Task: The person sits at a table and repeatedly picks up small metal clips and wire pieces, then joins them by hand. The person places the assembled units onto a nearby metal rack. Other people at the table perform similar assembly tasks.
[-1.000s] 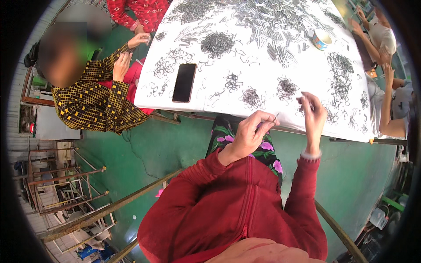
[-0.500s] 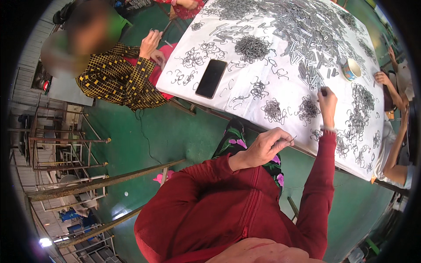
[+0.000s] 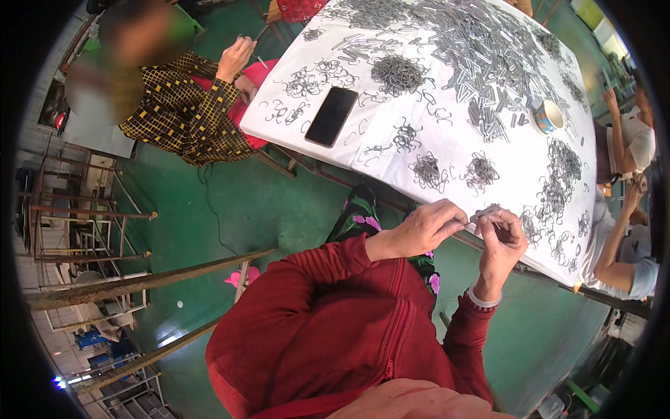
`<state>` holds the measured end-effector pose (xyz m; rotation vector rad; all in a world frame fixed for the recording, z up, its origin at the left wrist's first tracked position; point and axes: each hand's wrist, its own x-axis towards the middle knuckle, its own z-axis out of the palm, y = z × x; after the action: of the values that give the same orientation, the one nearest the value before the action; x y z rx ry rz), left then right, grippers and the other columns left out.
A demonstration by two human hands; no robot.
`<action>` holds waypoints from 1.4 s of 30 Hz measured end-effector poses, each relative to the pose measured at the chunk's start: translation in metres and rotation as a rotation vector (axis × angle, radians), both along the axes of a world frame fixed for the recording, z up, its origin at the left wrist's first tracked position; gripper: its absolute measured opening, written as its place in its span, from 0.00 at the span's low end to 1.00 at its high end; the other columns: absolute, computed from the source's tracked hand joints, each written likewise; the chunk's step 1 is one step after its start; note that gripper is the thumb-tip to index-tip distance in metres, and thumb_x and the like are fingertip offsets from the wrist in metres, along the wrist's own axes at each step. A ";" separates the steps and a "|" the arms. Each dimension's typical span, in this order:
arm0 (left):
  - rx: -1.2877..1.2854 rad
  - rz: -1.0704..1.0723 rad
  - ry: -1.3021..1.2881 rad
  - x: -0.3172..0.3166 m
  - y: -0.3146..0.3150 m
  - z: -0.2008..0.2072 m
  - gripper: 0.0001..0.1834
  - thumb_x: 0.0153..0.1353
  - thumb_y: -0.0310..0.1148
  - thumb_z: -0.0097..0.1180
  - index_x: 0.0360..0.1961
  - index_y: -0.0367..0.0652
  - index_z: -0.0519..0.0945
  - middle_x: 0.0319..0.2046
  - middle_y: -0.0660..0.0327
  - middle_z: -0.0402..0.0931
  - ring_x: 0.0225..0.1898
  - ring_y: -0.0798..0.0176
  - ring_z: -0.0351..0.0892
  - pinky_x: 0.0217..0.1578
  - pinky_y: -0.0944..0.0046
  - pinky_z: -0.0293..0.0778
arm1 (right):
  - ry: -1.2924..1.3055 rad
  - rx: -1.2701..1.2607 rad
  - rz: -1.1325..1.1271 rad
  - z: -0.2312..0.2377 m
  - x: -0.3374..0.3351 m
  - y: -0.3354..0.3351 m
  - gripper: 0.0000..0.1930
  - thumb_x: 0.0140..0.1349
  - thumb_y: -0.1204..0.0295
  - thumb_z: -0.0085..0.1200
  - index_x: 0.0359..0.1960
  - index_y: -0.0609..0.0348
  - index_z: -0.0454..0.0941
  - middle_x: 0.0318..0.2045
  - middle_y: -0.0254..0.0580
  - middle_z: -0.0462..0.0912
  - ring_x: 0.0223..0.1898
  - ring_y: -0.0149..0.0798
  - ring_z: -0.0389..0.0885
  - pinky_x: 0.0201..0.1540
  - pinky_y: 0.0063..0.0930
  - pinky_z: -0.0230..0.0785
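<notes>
Just off the near table edge, my two hands meet. The thumb and fingers of my right hand are closed on several small grey metal strips. My left hand pinches at the left end of these strips, fingertips together; the small piece in that pinch is too fine to name. Beyond my hands, small heaps of dark curved hooks lie on the white-covered table. A large spread of loose grey strips covers its far middle.
A black phone lies on the table's left side. A paper cup stands at the right, by a long heap of hooks. A person in a checked top sits at left; other people sit along the right edge. Metal racks stand far left.
My right hand has come back from the strip spread with several strips and now meets my left hand. My left hand stays nearly in place, still pinching. The view has shifted slightly.
</notes>
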<state>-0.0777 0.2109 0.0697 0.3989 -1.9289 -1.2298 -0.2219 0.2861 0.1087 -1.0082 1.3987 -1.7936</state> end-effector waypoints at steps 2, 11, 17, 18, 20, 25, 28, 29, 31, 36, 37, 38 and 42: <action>-0.020 -0.033 -0.021 0.005 -0.005 -0.007 0.12 0.56 0.24 0.57 0.41 0.38 0.73 0.36 0.56 0.76 0.37 0.58 0.78 0.37 0.62 0.72 | -0.017 -0.009 -0.013 -0.007 0.002 -0.001 0.10 0.51 0.90 0.55 0.34 0.66 0.74 0.26 0.38 0.79 0.24 0.27 0.75 0.28 0.18 0.68; -0.236 0.599 -0.343 0.030 -0.187 -0.074 0.08 0.57 0.32 0.56 0.35 0.43 0.82 0.33 0.52 0.78 0.37 0.49 0.76 0.38 0.57 0.71 | -0.105 0.055 -0.027 -0.011 0.006 -0.003 0.09 0.50 0.90 0.55 0.33 0.67 0.74 0.25 0.39 0.79 0.24 0.27 0.76 0.27 0.18 0.69; -0.556 0.423 -0.832 0.030 -0.282 -0.086 0.07 0.54 0.32 0.56 0.33 0.47 0.84 0.34 0.57 0.75 0.42 0.52 0.72 0.43 0.54 0.71 | -0.137 0.104 -0.011 -0.003 0.005 -0.001 0.08 0.50 0.90 0.54 0.32 0.68 0.74 0.26 0.39 0.79 0.26 0.27 0.77 0.28 0.17 0.69; -0.566 0.390 -0.873 0.029 -0.287 -0.089 0.07 0.55 0.33 0.56 0.32 0.42 0.81 0.35 0.56 0.74 0.43 0.52 0.71 0.42 0.54 0.71 | -0.137 0.110 -0.014 -0.004 0.003 0.000 0.09 0.50 0.90 0.54 0.32 0.68 0.74 0.27 0.39 0.79 0.27 0.27 0.77 0.28 0.17 0.69; -0.658 0.365 -0.915 0.023 -0.286 -0.085 0.08 0.55 0.33 0.55 0.31 0.39 0.78 0.34 0.55 0.73 0.43 0.52 0.71 0.41 0.54 0.71 | -0.136 0.130 -0.022 -0.007 -0.001 0.003 0.09 0.50 0.90 0.55 0.32 0.68 0.75 0.27 0.38 0.79 0.28 0.27 0.77 0.29 0.17 0.69; -0.503 0.457 -0.843 0.023 -0.275 -0.075 0.06 0.58 0.26 0.49 0.35 0.36 0.71 0.32 0.47 0.72 0.38 0.43 0.72 0.39 0.49 0.69 | -0.117 0.141 -0.007 -0.002 0.004 0.005 0.09 0.49 0.90 0.55 0.32 0.68 0.75 0.28 0.38 0.79 0.29 0.27 0.78 0.31 0.17 0.70; -0.406 0.478 -0.659 0.034 -0.272 -0.079 0.09 0.59 0.24 0.46 0.40 0.33 0.71 0.34 0.42 0.75 0.39 0.40 0.74 0.40 0.50 0.70 | -0.113 0.128 -0.002 -0.001 0.010 0.007 0.10 0.49 0.90 0.55 0.33 0.68 0.75 0.29 0.38 0.79 0.29 0.27 0.78 0.32 0.16 0.70; -0.355 0.494 -0.598 0.035 -0.268 -0.077 0.09 0.60 0.24 0.45 0.41 0.33 0.71 0.34 0.42 0.75 0.40 0.40 0.74 0.40 0.50 0.70 | -0.110 0.131 0.008 0.000 0.013 0.007 0.10 0.49 0.90 0.55 0.33 0.68 0.75 0.29 0.38 0.79 0.30 0.27 0.78 0.32 0.17 0.71; -0.171 0.480 -0.574 0.032 -0.247 -0.066 0.11 0.60 0.26 0.48 0.41 0.32 0.75 0.32 0.45 0.78 0.33 0.51 0.79 0.35 0.58 0.73 | -0.101 0.131 0.018 0.003 0.018 0.010 0.09 0.49 0.90 0.55 0.32 0.68 0.75 0.29 0.38 0.80 0.30 0.27 0.78 0.33 0.17 0.71; 0.452 0.106 -0.265 0.015 -0.141 -0.003 0.12 0.61 0.28 0.53 0.40 0.28 0.76 0.28 0.55 0.79 0.25 0.69 0.78 0.29 0.68 0.75 | -0.021 0.153 -0.009 0.000 0.029 0.012 0.09 0.49 0.90 0.55 0.32 0.68 0.76 0.30 0.39 0.80 0.32 0.28 0.78 0.38 0.19 0.71; 0.553 0.002 -0.184 0.015 -0.121 0.005 0.12 0.62 0.28 0.53 0.39 0.28 0.76 0.28 0.55 0.78 0.26 0.68 0.78 0.30 0.68 0.75 | -0.005 0.160 -0.006 -0.001 0.031 0.011 0.09 0.49 0.90 0.55 0.32 0.69 0.76 0.30 0.39 0.80 0.33 0.28 0.78 0.38 0.20 0.70; 0.646 -0.090 -0.121 0.013 -0.103 0.010 0.11 0.62 0.28 0.53 0.39 0.27 0.76 0.29 0.56 0.78 0.29 0.67 0.79 0.32 0.68 0.76 | 0.025 0.200 -0.052 -0.005 0.032 0.012 0.10 0.49 0.90 0.56 0.33 0.69 0.75 0.30 0.39 0.80 0.33 0.28 0.78 0.39 0.20 0.70; 0.694 -0.296 -0.028 0.021 -0.052 0.038 0.08 0.62 0.27 0.52 0.40 0.33 0.76 0.36 0.61 0.76 0.39 0.70 0.75 0.40 0.70 0.73 | 0.012 0.167 -0.053 -0.006 0.038 0.012 0.20 0.49 0.89 0.57 0.46 0.68 0.74 0.28 0.35 0.80 0.33 0.25 0.76 0.40 0.19 0.68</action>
<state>-0.0571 0.1585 0.1080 0.4885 -1.5685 -2.0976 -0.1839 0.2984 0.1030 -0.9039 1.5676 -1.6786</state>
